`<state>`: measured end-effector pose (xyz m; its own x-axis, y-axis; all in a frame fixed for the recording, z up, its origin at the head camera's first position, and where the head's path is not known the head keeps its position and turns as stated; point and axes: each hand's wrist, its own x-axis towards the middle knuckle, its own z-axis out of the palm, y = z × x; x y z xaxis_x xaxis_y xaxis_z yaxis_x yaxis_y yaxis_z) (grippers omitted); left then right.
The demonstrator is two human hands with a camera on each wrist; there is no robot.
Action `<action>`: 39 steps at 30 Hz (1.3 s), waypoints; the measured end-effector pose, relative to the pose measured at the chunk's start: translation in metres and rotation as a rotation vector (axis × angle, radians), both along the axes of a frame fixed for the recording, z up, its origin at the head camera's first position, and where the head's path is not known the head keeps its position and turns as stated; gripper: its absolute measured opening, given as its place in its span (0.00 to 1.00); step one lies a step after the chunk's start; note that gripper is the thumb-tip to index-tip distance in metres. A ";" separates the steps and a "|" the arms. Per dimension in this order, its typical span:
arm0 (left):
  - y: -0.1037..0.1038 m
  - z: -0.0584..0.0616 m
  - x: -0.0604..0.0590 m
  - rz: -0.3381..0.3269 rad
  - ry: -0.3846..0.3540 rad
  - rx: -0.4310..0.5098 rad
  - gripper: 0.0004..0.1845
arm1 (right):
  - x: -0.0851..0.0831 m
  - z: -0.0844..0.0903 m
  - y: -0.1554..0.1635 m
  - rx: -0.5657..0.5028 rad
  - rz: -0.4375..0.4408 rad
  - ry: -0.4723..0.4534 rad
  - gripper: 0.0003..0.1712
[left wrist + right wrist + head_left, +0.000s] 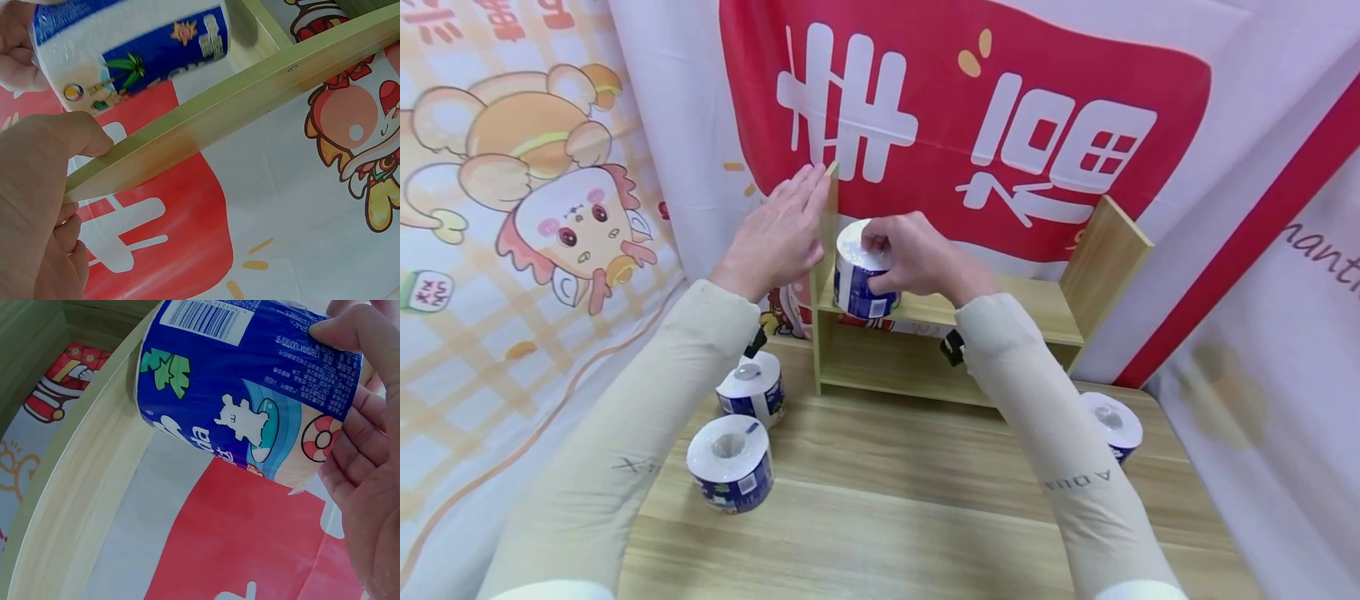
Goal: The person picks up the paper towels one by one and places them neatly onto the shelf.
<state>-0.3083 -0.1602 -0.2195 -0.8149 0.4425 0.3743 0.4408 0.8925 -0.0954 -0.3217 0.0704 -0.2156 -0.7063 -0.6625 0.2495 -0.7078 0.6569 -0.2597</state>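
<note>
Fingers (887, 242) curled round tissue roll (859, 279)

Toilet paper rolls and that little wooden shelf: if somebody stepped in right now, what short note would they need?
Right hand grips a wrapped toilet paper roll from above, at the left end of the wooden shelf's upper board; whether it rests there cannot be told.
Left hand, fingers straight, presses on the shelf's left side panel.
Done: no roll stands released on the shelf yet.
Left: three wrapped rolls on the table: two at left, one at right partly behind the right sleeve.
</note>
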 end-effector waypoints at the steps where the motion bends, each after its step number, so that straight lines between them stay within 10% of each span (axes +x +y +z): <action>1: 0.000 0.000 0.000 0.000 0.000 0.001 0.48 | -0.002 -0.001 -0.001 -0.005 -0.001 0.004 0.25; 39: -0.001 -0.002 0.004 0.013 0.018 -0.008 0.48 | -0.020 -0.008 -0.019 0.023 -0.021 -0.006 0.34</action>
<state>-0.3042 -0.1617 -0.2216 -0.8139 0.4344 0.3858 0.4269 0.8976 -0.1101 -0.3412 0.0518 -0.2238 -0.7216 -0.6530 0.2301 -0.6923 0.6774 -0.2488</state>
